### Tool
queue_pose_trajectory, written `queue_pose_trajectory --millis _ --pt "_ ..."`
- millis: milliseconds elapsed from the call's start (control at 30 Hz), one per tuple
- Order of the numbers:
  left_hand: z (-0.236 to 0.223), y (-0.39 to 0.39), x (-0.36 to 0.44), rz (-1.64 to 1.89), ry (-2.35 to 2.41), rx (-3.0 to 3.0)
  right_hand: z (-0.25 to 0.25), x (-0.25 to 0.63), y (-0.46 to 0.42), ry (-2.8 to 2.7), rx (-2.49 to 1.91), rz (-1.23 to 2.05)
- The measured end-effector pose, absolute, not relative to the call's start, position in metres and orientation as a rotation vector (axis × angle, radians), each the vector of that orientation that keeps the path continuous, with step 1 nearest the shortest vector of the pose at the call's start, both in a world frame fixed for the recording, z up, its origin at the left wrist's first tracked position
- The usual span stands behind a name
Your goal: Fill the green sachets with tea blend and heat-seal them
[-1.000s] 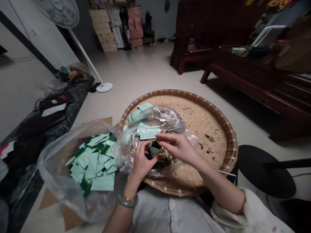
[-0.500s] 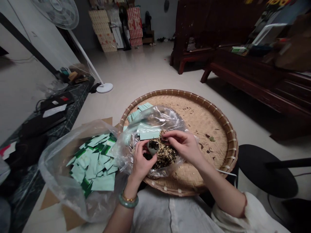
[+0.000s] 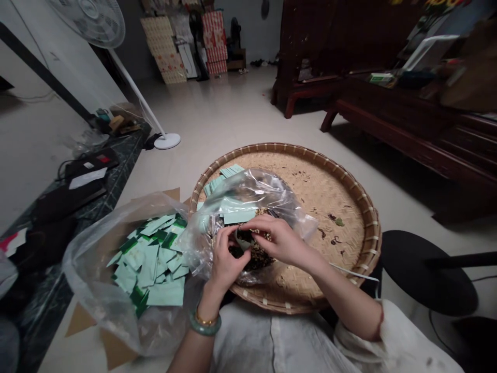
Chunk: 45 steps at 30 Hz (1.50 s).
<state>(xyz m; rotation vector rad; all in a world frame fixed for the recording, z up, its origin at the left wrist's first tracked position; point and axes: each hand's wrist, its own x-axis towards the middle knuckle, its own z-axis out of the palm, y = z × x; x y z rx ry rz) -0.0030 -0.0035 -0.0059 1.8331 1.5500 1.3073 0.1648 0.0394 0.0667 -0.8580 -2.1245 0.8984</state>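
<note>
Tightly, the left hand [image 3: 229, 256] pinches a pale sachet [image 3: 241, 243], the right hand [image 3: 281, 241] pinched over loose tea [image 3: 258, 257].

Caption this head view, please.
Left hand and right hand meet at a green sachet among dried leaves in a plastic bag on a bamboo tray.

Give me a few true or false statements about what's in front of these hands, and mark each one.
1. A clear plastic bag of pale green packets lies left of the woven bamboo tray. True.
2. The tray is square. False: it is round.
3. A jade bangle circles the wrist of the left hand. True.
4. The right hand grips a metal scoop. False: its bare fingers are at dried flakes in a second clear bag.
</note>
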Motion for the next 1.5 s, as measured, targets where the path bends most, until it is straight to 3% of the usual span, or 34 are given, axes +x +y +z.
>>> queue_pose_trajectory --millis 333,833,1500 --pt "-0.006 -0.003 -0.002 1.305 1.549 1.865 0.065 0.159 0.024 -2.34 -1.111 0.543" --pt "-0.005 -0.005 -0.004 1.267 1.555 1.878 0.065 0.159 0.037 -2.101 -1.008 0.833" --pt "-0.006 -0.005 -0.001 1.297 1.563 1.88 0.063 0.16 0.024 -2.314 -1.2 0.477"
